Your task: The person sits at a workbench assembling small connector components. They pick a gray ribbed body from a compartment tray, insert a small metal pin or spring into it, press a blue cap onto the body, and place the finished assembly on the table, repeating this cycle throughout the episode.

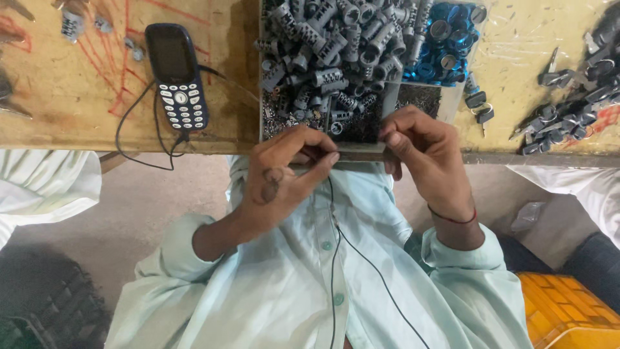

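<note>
Your left hand (284,169) sits at the near edge of the wooden workbench (77,97), its fingers (321,161) curled in and pressed together at the tips around something small; what they pinch is hidden, so you cannot tell the part itself. Your right hand (426,158) is just beside it, fingers bent and drawn close, their tips touching the front rim of the tray (361,155); whether they hold anything cannot be told. A red thread bracelet (452,218) circles your right wrist.

The tray lies just past both hands, heaped with grey metal lock cylinders (329,45), and its right compartment holds blue round caps (445,45). A few loose keys (478,106) lie beside the tray's right wall. Further right on the bench a pile of dark keys and lock parts (568,110) is spread out, well apart from your hands.

To the left, a dark blue keypad phone (177,74) lies face up on the bench, with a black cable (139,142) looping off its lower end. A second thin black cord (361,258) runs down your pale green shirt (290,291). A yellow crate (568,310) stands at your lower right
</note>
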`<state>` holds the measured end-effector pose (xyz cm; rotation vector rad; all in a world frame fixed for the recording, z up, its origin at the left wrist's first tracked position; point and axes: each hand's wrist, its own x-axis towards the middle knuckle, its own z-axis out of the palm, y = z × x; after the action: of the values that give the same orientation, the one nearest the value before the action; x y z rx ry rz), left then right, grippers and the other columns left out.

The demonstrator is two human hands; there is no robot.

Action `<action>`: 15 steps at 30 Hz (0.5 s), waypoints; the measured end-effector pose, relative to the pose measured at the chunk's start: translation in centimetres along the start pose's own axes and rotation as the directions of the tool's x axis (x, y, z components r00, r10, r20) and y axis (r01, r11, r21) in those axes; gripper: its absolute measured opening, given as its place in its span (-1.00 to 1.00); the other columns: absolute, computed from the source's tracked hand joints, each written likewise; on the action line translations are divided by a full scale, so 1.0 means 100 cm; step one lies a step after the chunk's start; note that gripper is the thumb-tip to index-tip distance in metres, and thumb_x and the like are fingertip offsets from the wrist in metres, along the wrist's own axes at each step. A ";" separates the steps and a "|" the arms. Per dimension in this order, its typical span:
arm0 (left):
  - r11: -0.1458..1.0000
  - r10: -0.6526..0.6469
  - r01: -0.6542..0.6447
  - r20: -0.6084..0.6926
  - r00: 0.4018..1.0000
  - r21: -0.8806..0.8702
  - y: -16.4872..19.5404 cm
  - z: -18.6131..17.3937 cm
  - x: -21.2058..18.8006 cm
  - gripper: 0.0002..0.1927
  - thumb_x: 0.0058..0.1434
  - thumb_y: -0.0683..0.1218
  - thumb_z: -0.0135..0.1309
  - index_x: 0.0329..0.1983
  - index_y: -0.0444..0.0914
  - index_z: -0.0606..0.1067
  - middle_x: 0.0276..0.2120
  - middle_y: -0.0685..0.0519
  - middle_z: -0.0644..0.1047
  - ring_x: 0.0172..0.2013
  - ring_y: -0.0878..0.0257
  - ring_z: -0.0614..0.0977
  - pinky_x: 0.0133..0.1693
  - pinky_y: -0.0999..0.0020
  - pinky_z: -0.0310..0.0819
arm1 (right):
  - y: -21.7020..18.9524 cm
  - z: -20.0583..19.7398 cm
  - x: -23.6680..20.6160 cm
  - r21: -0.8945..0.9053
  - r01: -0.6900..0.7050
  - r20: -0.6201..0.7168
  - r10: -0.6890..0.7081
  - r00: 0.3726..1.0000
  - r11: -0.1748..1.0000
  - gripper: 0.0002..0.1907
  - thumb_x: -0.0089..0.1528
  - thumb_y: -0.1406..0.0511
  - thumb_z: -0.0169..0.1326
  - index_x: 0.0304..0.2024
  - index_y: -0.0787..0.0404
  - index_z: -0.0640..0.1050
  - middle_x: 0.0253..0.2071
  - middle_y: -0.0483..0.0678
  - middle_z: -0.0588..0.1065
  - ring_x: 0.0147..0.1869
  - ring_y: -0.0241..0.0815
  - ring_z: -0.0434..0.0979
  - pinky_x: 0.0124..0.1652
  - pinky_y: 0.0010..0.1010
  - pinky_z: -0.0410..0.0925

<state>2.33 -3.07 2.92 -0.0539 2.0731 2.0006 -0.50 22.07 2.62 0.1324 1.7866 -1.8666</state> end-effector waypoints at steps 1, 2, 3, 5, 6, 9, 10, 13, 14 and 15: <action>0.994 -0.035 0.036 0.013 0.999 -0.099 0.000 0.004 0.001 -0.81 0.28 -0.25 0.23 -0.07 -0.35 0.52 -0.21 0.04 0.63 -0.22 0.29 0.71 -0.11 0.46 0.64 | 0.001 0.002 -0.002 0.044 0.014 0.038 -0.015 0.999 0.999 -0.85 0.45 0.32 0.05 -0.12 0.32 0.49 -0.12 -0.06 0.41 -0.34 -0.36 0.46 -0.38 -0.56 0.33; 0.996 0.071 -0.071 -0.002 0.997 -0.059 0.001 0.008 0.002 -0.81 0.29 -0.26 0.24 -0.05 -0.34 0.54 -0.19 0.04 0.63 -0.22 0.29 0.71 -0.12 0.46 0.63 | 0.001 0.004 -0.004 0.088 0.025 0.073 -0.031 0.997 0.996 -0.82 0.46 0.29 0.05 -0.12 0.32 0.47 -0.11 -0.05 0.40 -0.33 -0.35 0.45 -0.37 -0.56 0.33; 0.984 0.177 -0.177 -0.012 0.984 -0.019 0.001 0.012 0.002 -0.81 0.30 -0.27 0.24 -0.03 -0.33 0.56 -0.17 0.04 0.64 -0.21 0.30 0.71 -0.13 0.46 0.62 | 0.001 0.006 -0.006 0.132 0.035 0.105 -0.049 0.993 0.991 -0.79 0.47 0.26 0.05 -0.11 0.32 0.46 -0.10 -0.05 0.40 -0.32 -0.35 0.44 -0.35 -0.55 0.34; 0.958 0.286 -0.286 0.000 0.958 -0.010 0.000 0.019 0.003 -0.80 0.34 -0.30 0.21 0.01 -0.32 0.57 -0.14 0.03 0.63 -0.19 0.30 0.71 -0.12 0.46 0.64 | 0.002 0.011 -0.010 0.152 0.071 0.129 -0.091 0.987 0.986 -0.77 0.49 0.23 0.02 -0.09 0.30 0.43 -0.07 -0.07 0.38 -0.28 -0.36 0.44 -0.32 -0.55 0.36; 0.955 0.294 -0.293 0.014 0.956 -0.041 -0.001 0.021 0.004 -0.80 0.37 -0.33 0.16 0.04 -0.33 0.56 -0.11 0.01 0.61 -0.18 0.30 0.71 -0.10 0.46 0.67 | 0.003 0.013 -0.011 0.163 0.090 0.143 -0.114 0.983 0.982 -0.76 0.50 0.21 0.00 -0.08 0.29 0.42 -0.06 -0.08 0.37 -0.26 -0.37 0.44 -0.30 -0.55 0.37; 0.949 0.307 -0.304 0.026 0.951 -0.079 -0.002 0.025 0.003 -0.74 0.38 -0.39 0.10 0.09 -0.34 0.56 -0.09 -0.02 0.59 -0.18 0.29 0.70 -0.10 0.45 0.69 | 0.008 0.020 -0.014 0.182 0.099 0.106 -0.120 0.987 0.978 -0.74 0.51 0.20 -0.01 -0.07 0.30 0.43 -0.03 -0.05 0.36 -0.18 -0.36 0.39 -0.29 -0.55 0.32; 0.949 0.308 -0.305 0.025 0.951 -0.082 -0.002 0.025 0.003 -0.72 0.37 -0.40 0.09 0.11 -0.35 0.56 -0.09 -0.03 0.58 -0.19 0.29 0.70 -0.10 0.44 0.69 | 0.010 0.022 -0.014 0.178 0.099 0.101 -0.118 0.988 0.979 -0.74 0.51 0.20 -0.02 -0.07 0.29 0.43 -0.04 -0.05 0.37 -0.19 -0.36 0.40 -0.29 -0.56 0.32; 0.934 0.328 -0.322 0.008 0.945 -0.156 -0.003 0.027 0.001 -0.67 0.39 -0.40 0.08 0.18 -0.33 0.51 -0.04 -0.03 0.58 -0.13 0.28 0.70 -0.03 0.43 0.73 | 0.014 0.029 -0.013 0.170 0.100 0.083 -0.115 0.990 0.980 -0.76 0.51 0.20 -0.04 -0.07 0.28 0.42 -0.06 -0.06 0.37 -0.20 -0.37 0.41 -0.30 -0.58 0.32; 0.928 0.341 -0.337 -0.001 0.940 -0.160 -0.004 0.027 0.001 -0.67 0.39 -0.41 0.08 0.17 -0.30 0.50 -0.03 -0.03 0.58 -0.13 0.28 0.70 -0.05 0.45 0.72 | 0.015 0.031 -0.012 0.166 0.107 0.073 -0.121 0.990 0.980 -0.77 0.51 0.21 -0.03 -0.07 0.28 0.42 -0.06 -0.07 0.37 -0.21 -0.38 0.40 -0.31 -0.58 0.33; 0.922 0.354 -0.351 -0.009 0.935 -0.164 -0.004 0.026 0.001 -0.67 0.39 -0.41 0.09 0.16 -0.28 0.50 -0.03 -0.03 0.58 -0.12 0.27 0.70 -0.07 0.47 0.72 | 0.017 0.032 -0.013 0.163 0.114 0.063 -0.126 0.990 0.980 -0.78 0.50 0.22 -0.03 -0.07 0.28 0.42 -0.06 -0.07 0.36 -0.21 -0.38 0.39 -0.31 -0.58 0.34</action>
<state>2.70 -0.47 2.42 0.3326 2.0144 2.3637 2.26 19.44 2.05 0.0149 1.6275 -2.0725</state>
